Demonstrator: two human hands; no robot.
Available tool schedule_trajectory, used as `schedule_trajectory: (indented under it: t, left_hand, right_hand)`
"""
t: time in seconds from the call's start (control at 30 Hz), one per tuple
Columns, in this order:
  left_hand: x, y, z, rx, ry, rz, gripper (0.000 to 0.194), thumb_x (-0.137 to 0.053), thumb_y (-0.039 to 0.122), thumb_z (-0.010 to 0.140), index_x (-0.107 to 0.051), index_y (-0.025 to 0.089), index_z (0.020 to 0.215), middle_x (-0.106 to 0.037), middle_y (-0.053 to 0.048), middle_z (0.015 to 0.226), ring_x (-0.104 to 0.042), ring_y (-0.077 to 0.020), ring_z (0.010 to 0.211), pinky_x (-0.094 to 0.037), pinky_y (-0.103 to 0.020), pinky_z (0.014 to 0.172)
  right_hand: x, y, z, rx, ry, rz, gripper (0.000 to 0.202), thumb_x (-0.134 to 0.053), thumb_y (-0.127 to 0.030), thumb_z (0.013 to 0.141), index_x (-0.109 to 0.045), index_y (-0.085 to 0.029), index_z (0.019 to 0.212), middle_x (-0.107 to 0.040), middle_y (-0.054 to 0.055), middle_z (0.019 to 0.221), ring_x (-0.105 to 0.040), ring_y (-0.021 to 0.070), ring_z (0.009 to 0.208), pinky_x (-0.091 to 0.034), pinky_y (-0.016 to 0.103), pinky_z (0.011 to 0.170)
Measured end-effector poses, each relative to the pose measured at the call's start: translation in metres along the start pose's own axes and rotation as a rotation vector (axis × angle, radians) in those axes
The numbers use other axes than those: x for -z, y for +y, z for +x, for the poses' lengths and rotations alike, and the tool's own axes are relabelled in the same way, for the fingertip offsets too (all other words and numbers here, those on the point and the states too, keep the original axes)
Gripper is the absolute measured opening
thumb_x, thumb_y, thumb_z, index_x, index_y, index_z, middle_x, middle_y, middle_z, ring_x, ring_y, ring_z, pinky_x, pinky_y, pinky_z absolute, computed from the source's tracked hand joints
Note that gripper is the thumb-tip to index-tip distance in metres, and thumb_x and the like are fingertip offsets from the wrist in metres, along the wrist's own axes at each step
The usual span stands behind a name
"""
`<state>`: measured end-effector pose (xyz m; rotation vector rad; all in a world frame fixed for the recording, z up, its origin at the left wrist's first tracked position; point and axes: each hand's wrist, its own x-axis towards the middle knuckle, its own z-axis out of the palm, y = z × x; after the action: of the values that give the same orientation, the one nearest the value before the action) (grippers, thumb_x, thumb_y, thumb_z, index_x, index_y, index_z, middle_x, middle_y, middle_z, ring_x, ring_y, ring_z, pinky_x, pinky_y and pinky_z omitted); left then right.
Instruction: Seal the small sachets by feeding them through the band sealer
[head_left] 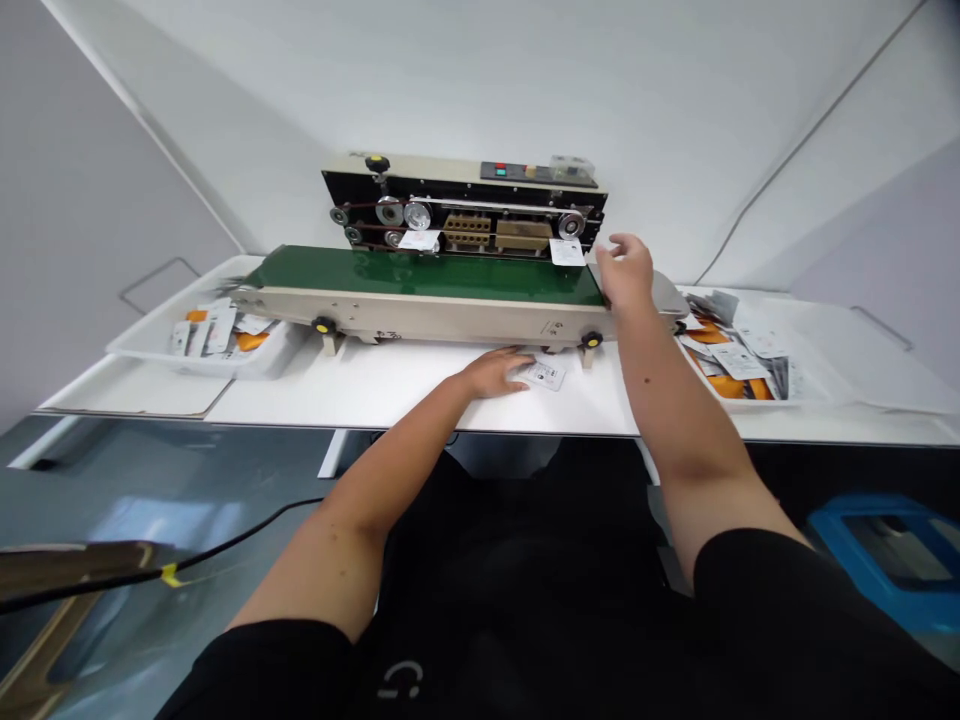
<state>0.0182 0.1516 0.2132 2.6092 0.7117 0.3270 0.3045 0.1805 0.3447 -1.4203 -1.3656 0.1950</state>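
Observation:
My left hand (498, 373) rests on the white table in front of the sealing machine, its thumb and fingers closed on the edge of a small white printed sachet (546, 374). My right hand (628, 272) is raised at the right end of the green conveyor belt (435, 275), fingers loosely bent and apart, holding nothing. Just left of it, another white sachet (567, 252) sits upright at the inlet of the band sealing machine (465, 190). Farther left along the machine, one more sachet (419, 240) hangs above the belt.
A translucent bin (281, 350) at the left holds several white and orange sachets. At the right, a second bin (795, 395) contains more of them. Below lie a black cable (255, 525) on the left and a blue container (832, 530) on the right.

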Motion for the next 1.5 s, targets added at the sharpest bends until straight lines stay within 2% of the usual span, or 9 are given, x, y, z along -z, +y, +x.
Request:
schedule_trajectory:
  t: [0.1, 0.23, 0.33, 0.5, 0.7, 0.87, 1.07, 1.3, 1.5]
  left_hand:
    - [-0.004, 0.0, 0.002, -0.086, 0.069, -0.02, 0.053, -0.069, 0.048, 0.099, -0.067, 0.022, 0.145, -0.068, -0.013, 0.147, -0.058, -0.0319, 0.139, -0.043, -0.045, 0.12]
    - [-0.01, 0.005, 0.0, -0.195, 0.162, -0.016, 0.039, -0.06, 0.05, 0.105, -0.078, 0.022, 0.125, -0.077, -0.013, 0.124, -0.067, -0.0293, 0.121, -0.047, -0.042, 0.11]
    - [-0.008, 0.01, -0.004, -0.182, 0.22, -0.034, 0.042, -0.054, 0.054, 0.107, -0.081, 0.022, 0.108, -0.079, -0.014, 0.111, -0.068, -0.0281, 0.11, -0.048, -0.041, 0.104]
    - [-0.002, 0.008, -0.007, -0.033, 0.364, -0.249, 0.035, -0.07, 0.053, 0.096, -0.076, 0.019, 0.09, -0.075, -0.009, 0.092, -0.065, -0.0213, 0.086, -0.049, -0.034, 0.083]
    - [-0.003, 0.002, -0.004, 0.084, 0.184, -0.729, 0.032, -0.082, 0.042, 0.084, -0.073, 0.014, 0.097, -0.068, -0.002, 0.078, -0.06, -0.0136, 0.069, -0.044, -0.026, 0.066]
    - [0.002, 0.001, -0.005, 0.071, 0.142, -0.804, 0.042, -0.081, 0.051, 0.083, -0.072, 0.014, 0.102, -0.069, -0.003, 0.078, -0.06, -0.0133, 0.07, -0.045, -0.026, 0.066]
    - [0.008, 0.003, -0.008, 0.099, 0.148, -0.827, 0.047, -0.077, 0.059, 0.087, -0.071, 0.014, 0.101, -0.07, -0.004, 0.079, -0.063, -0.0142, 0.072, -0.049, -0.026, 0.066]
    - [0.007, -0.002, -0.008, 0.098, 0.138, -0.79, 0.047, -0.072, 0.06, 0.092, -0.072, 0.013, 0.101, -0.071, -0.005, 0.08, -0.065, -0.0152, 0.074, -0.054, -0.029, 0.072]
    - [0.007, -0.004, -0.009, 0.093, 0.134, -0.802, 0.046, -0.074, 0.059, 0.09, -0.072, 0.014, 0.098, -0.07, -0.005, 0.079, -0.065, -0.0155, 0.075, -0.054, -0.028, 0.072]
  right_hand:
    - [0.001, -0.009, -0.072, 0.092, 0.131, -0.062, 0.029, -0.06, -0.034, 0.098, -0.069, -0.018, 0.122, -0.067, 0.005, 0.104, -0.062, 0.0167, 0.088, -0.054, 0.033, 0.088]
    - [-0.006, 0.0, -0.174, 0.278, -0.315, -0.138, 0.036, -0.067, -0.046, 0.093, -0.076, -0.022, 0.119, -0.074, 0.012, 0.113, -0.067, 0.0295, 0.105, -0.055, 0.048, 0.1]
    - [-0.011, 0.015, -0.218, 0.316, -0.457, -0.197, 0.038, -0.063, -0.046, 0.095, -0.076, -0.026, 0.124, -0.075, 0.014, 0.122, -0.066, 0.0362, 0.117, -0.052, 0.056, 0.107]
    - [-0.01, 0.027, -0.233, 0.158, -0.294, -0.168, 0.034, -0.051, -0.045, 0.1, -0.079, -0.029, 0.113, -0.076, 0.012, 0.101, -0.07, 0.0348, 0.097, -0.057, 0.054, 0.093]
    - [-0.01, 0.04, -0.229, -0.332, -0.187, 0.189, 0.043, -0.075, -0.056, 0.082, -0.073, -0.021, 0.106, -0.068, 0.001, 0.078, -0.062, 0.019, 0.06, -0.056, 0.036, 0.061]
    - [-0.008, 0.033, -0.229, -0.214, -0.134, 0.182, 0.028, -0.075, -0.05, 0.084, -0.073, -0.023, 0.089, -0.067, 0.004, 0.084, -0.067, 0.0217, 0.076, -0.061, 0.037, 0.071]
    - [0.005, 0.016, -0.192, -0.145, -0.13, 0.329, 0.029, -0.077, -0.047, 0.082, -0.074, -0.023, 0.097, -0.068, 0.004, 0.094, -0.067, 0.0186, 0.077, -0.063, 0.036, 0.072]
    - [0.044, -0.004, -0.051, -0.177, 0.004, 0.171, 0.034, -0.083, -0.034, 0.079, -0.065, -0.023, 0.107, -0.071, 0.002, 0.084, -0.059, 0.0133, 0.058, -0.046, 0.023, 0.045]
    - [0.027, 0.008, 0.029, -0.361, 0.047, -0.016, 0.008, -0.077, -0.019, 0.086, -0.069, -0.019, 0.087, -0.066, 0.005, 0.074, -0.055, 0.0126, 0.052, -0.041, 0.025, 0.043]
